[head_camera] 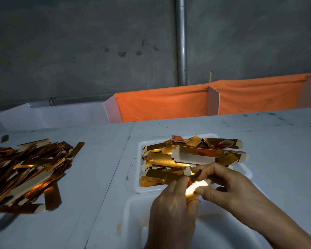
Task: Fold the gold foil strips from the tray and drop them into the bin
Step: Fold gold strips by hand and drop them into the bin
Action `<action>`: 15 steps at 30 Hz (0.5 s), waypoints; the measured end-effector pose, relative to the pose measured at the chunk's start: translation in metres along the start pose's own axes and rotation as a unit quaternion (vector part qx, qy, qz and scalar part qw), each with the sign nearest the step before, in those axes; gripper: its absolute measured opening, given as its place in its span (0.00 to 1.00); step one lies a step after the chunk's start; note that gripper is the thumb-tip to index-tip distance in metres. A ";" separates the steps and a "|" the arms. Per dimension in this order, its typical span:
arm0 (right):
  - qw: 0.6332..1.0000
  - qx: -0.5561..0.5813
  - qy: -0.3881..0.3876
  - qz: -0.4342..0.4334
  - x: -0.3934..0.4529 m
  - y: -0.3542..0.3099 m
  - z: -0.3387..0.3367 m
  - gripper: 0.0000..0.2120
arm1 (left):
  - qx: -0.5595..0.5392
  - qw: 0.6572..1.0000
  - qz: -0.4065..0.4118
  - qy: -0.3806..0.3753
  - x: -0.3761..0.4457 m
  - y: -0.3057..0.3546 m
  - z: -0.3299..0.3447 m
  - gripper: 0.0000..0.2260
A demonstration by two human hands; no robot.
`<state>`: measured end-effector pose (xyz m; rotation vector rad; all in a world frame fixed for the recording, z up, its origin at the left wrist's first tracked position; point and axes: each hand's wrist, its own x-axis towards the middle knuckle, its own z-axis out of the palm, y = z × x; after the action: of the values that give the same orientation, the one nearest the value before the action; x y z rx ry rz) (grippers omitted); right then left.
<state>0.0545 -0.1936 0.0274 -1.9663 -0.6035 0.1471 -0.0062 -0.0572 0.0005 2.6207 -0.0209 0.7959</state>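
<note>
A shiny gold foil strip (194,190) was pinched between the left hand (172,211) and right hand (230,186), above the near white plastic bin (133,221), just before the white tray (139,187) of strips. Folding seemed under way; next, pressing the crease and releasing over the bin.
</note>
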 end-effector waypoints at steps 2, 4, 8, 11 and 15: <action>1.000 -0.007 -0.002 0.010 0.001 0.001 0.001 0.07 | 0.011 1.000 0.008 -0.005 0.000 0.001 0.001 0.27; 1.000 -0.014 -0.001 0.016 0.002 0.001 0.002 0.05 | 0.005 1.000 0.008 -0.011 0.000 0.000 0.002 0.27; 0.998 -0.039 0.041 0.009 0.003 0.000 0.003 0.06 | -0.018 1.000 0.001 -0.001 0.000 -0.004 0.001 0.25; 0.997 -0.034 0.074 0.000 0.003 0.000 0.002 0.07 | -0.057 0.998 -0.032 0.002 0.000 0.002 -0.002 0.27; 0.994 -0.096 0.044 -0.022 0.001 0.000 0.001 0.08 | -0.082 0.995 -0.062 0.000 -0.002 -0.003 0.004 0.28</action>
<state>0.0552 -0.1924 0.0266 -2.1308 -0.6224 -0.0253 -0.0054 -0.0562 -0.0051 2.4405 0.0731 0.7198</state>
